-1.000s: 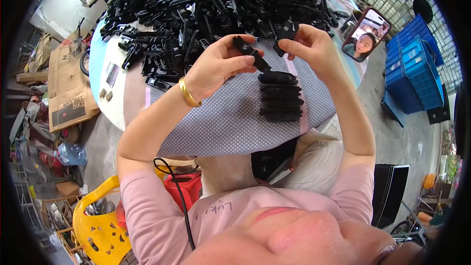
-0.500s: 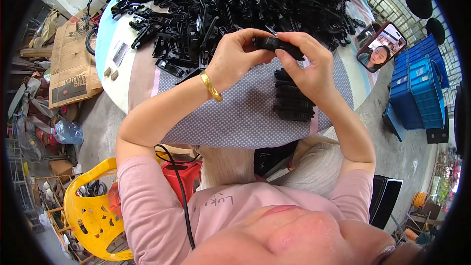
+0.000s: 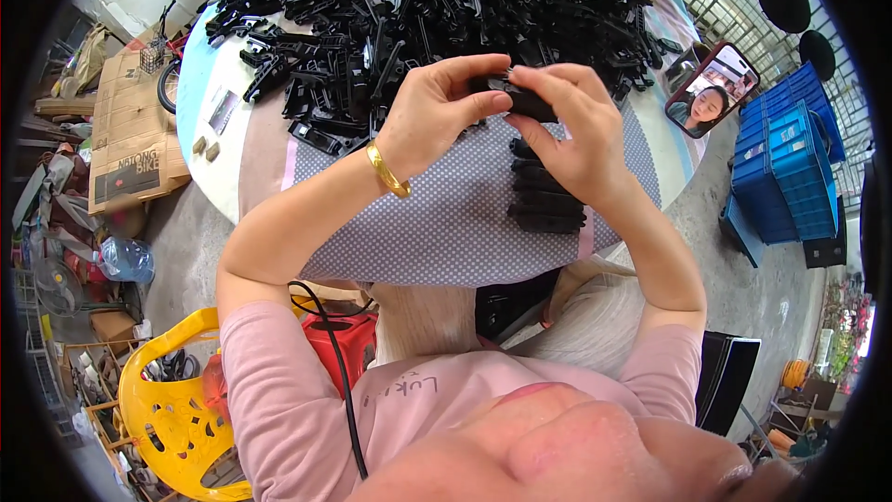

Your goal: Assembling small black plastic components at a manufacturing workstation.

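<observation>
Above the table, my left hand [image 3: 430, 114] and my right hand [image 3: 583, 133] pinch a small, long black plastic part [image 3: 530, 102] between them. Its ends are partly covered by my fingers. Fingers of the right hand press on its top near a tiny light-coloured tip, too small to make out. Below the right hand, a neat row of similar black parts [image 3: 546, 200] lies side by side on the dotted cloth. Farther back, a large heap of loose black plastic parts [image 3: 372, 28] covers much of the table.
A dotted cloth [image 3: 409, 232] covers the round table. At its right edge a phone [image 3: 714, 90] stands propped, its screen lit. Blue crates [image 3: 785, 172] are stacked on the floor at the right. A yellow chair [image 3: 177, 409] and red stool [image 3: 348, 344] are at the lower left.
The black part has turned a little between my fingers, showing a broader face. Both hands stay close together, and the right fingertips have shifted along its top.
</observation>
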Motion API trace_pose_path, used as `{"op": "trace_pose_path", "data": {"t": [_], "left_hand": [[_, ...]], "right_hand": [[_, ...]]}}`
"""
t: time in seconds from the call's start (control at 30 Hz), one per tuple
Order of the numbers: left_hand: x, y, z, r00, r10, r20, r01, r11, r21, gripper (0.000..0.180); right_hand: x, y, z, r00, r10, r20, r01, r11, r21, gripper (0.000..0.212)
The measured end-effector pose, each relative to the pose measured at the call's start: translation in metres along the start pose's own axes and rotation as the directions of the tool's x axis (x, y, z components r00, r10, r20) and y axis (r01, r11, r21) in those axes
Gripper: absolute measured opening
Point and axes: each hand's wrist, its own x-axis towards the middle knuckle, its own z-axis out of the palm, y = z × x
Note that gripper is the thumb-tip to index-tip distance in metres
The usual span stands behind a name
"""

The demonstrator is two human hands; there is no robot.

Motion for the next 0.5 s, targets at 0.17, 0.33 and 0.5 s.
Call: {"op": "trace_pose_path", "data": {"t": [0.17,0.33,0.5], "left_hand": [[-0.002,0.006,0.004,0.979,0.186,0.079,-0.195,0.970,0.142,0.041],[-0.002,0.002,0.003,0.928,0.351,0.126,-0.355,0.727,0.587,0.034],[-0.001,0.005,0.003,0.911,0.378,0.167,-0.392,0.662,0.639,0.031]], "right_hand": [[0.001,0.006,-0.012,0.943,0.290,0.165,-0.317,0.934,0.167,0.046],[-0.001,0.007,-0.015,0.926,0.257,0.276,-0.285,0.956,0.067,0.044],[-0.005,0.005,-0.015,0.962,0.186,0.201,-0.182,0.983,-0.037,0.038]]}}
